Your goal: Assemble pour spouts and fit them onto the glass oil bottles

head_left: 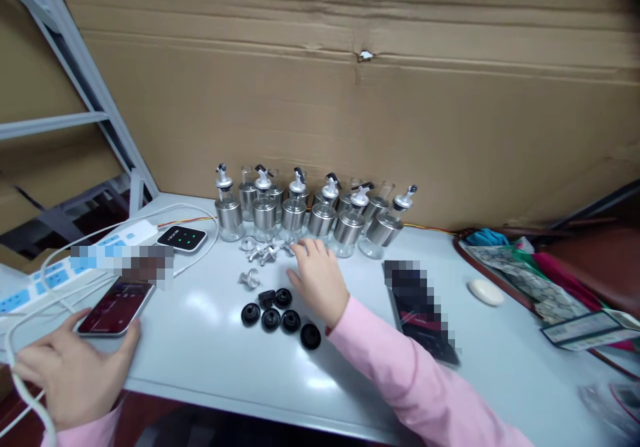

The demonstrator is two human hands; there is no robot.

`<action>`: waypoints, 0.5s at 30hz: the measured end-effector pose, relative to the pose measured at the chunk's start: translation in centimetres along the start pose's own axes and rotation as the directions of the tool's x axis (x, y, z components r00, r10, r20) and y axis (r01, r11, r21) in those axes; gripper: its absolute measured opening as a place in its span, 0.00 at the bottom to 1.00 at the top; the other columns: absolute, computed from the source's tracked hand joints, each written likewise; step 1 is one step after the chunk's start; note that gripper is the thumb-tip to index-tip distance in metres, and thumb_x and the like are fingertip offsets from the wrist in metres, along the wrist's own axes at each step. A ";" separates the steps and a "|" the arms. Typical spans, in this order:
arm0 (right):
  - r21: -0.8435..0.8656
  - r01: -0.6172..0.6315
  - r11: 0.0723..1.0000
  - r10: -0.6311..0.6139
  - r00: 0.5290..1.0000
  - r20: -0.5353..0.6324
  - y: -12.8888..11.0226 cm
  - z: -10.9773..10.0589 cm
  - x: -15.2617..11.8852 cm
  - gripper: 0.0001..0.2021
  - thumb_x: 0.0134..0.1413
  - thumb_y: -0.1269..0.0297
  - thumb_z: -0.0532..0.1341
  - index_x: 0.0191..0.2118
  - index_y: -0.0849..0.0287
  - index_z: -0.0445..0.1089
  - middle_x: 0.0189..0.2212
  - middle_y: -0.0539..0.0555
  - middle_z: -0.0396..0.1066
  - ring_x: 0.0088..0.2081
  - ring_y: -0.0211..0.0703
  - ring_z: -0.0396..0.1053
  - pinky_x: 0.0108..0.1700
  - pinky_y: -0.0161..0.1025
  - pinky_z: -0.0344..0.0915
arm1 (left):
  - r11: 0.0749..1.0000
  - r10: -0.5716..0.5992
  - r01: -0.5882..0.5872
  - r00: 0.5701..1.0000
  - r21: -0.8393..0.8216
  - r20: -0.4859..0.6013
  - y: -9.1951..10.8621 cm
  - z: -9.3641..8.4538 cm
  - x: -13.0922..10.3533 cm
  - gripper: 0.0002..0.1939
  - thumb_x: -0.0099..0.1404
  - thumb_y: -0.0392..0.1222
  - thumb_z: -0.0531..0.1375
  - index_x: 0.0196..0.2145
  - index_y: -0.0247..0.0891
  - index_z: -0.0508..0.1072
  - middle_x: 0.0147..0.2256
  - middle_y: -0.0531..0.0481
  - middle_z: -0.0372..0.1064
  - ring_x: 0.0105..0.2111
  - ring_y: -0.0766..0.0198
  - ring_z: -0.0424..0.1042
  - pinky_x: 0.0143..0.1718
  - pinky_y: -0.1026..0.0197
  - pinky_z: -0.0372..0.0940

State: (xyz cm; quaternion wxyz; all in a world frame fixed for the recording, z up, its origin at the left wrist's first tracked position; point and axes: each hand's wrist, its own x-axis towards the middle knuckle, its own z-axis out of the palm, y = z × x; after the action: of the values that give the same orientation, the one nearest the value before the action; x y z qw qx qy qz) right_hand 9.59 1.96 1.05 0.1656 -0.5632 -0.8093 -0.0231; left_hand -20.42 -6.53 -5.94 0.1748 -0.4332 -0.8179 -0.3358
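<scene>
My left hand point(75, 370) grips a smartphone point(117, 307) by its near end, thumb on one edge and a finger on the other. My right hand point(317, 277) reaches over the table with thumb and fingers apart, fingertips close to a small pile of silver pourer spouts point(267, 252). Whether they touch one cannot be told. Another silver spout point(249, 278) lies nearer me. Several black round stopper pieces point(271, 320) lie left of my right wrist. Behind stand glass bottles with steel sleeves point(265, 214); the front row carries pourer tops point(298, 180), the back ones look mostly uncapped.
A white power strip point(135, 235), cables and a black-and-white device point(181, 238) occupy the left. Right of my forearm lies a dark phone-like slab point(413, 307), then a white oval object point(486, 292) and a bag point(500, 267). Cardboard point(240, 100) walls the back.
</scene>
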 end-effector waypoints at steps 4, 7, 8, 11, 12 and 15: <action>-0.090 0.016 0.996 -0.011 0.998 0.060 -0.4 2.6 2.2 0.20 0.57 0.74 0.48 0.55 0.67 0.57 0.55 0.64 0.58 0.55 0.53 0.54 0.47 0.48 0.59 | 0.995 0.039 -0.036 0.999 0.096 -0.028 0.2 -0.4 0.0 0.39 0.49 0.64 0.47 0.46 0.28 0.68 0.36 0.40 0.52 0.44 0.41 0.54 0.49 0.40 0.52; -0.095 0.004 0.995 0.005 0.995 0.095 -0.1 3.8 2.9 0.17 0.56 0.76 0.47 0.50 0.66 0.62 0.50 0.65 0.63 0.50 0.53 0.58 0.44 0.48 0.60 | 0.986 0.059 -0.068 0.996 0.153 0.063 0.6 -0.9 0.0 0.34 0.53 0.62 0.44 0.42 0.31 0.70 0.32 0.45 0.48 0.41 0.45 0.55 0.48 0.41 0.54; -0.093 0.001 0.996 0.009 0.995 0.102 0.0 3.9 3.0 0.16 0.56 0.76 0.47 0.48 0.66 0.64 0.48 0.65 0.64 0.49 0.53 0.60 0.43 0.47 0.60 | 0.980 0.068 -0.085 0.993 0.180 0.097 0.8 -1.1 0.0 0.32 0.54 0.60 0.43 0.42 0.33 0.71 0.32 0.45 0.48 0.41 0.45 0.55 0.47 0.41 0.54; -0.086 -0.009 0.996 0.020 0.992 0.126 0.4 3.9 3.0 0.14 0.56 0.77 0.47 0.45 0.65 0.66 0.44 0.64 0.66 0.46 0.53 0.62 0.42 0.46 0.61 | 0.964 0.061 -0.109 0.979 0.243 0.197 1.2 -1.6 0.3 0.27 0.58 0.58 0.46 0.47 0.39 0.68 0.37 0.44 0.49 0.41 0.46 0.54 0.43 0.43 0.57; -0.081 -0.012 0.997 0.023 0.991 0.132 0.5 3.8 3.0 0.15 0.56 0.77 0.47 0.44 0.65 0.66 0.43 0.64 0.67 0.46 0.53 0.63 0.41 0.46 0.61 | 0.962 0.051 -0.109 0.972 0.250 0.228 1.2 -1.7 0.4 0.26 0.57 0.57 0.48 0.49 0.42 0.66 0.38 0.44 0.48 0.40 0.46 0.54 0.41 0.44 0.57; -0.064 -0.027 0.998 0.036 0.989 0.144 0.8 3.6 2.9 0.15 0.55 0.78 0.47 0.44 0.64 0.66 0.41 0.64 0.68 0.44 0.53 0.64 0.41 0.46 0.61 | 0.963 0.039 -0.103 0.968 0.249 0.248 1.2 -1.5 0.5 0.24 0.56 0.55 0.52 0.50 0.49 0.64 0.39 0.46 0.49 0.38 0.48 0.54 0.39 0.46 0.58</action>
State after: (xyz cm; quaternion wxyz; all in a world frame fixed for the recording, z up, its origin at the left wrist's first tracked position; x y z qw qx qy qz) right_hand 8.54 5.67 -1.60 0.0892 -0.5808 -0.8092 -0.0047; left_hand -19.74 -6.80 -4.06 0.1416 -0.4734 -0.8537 -0.1642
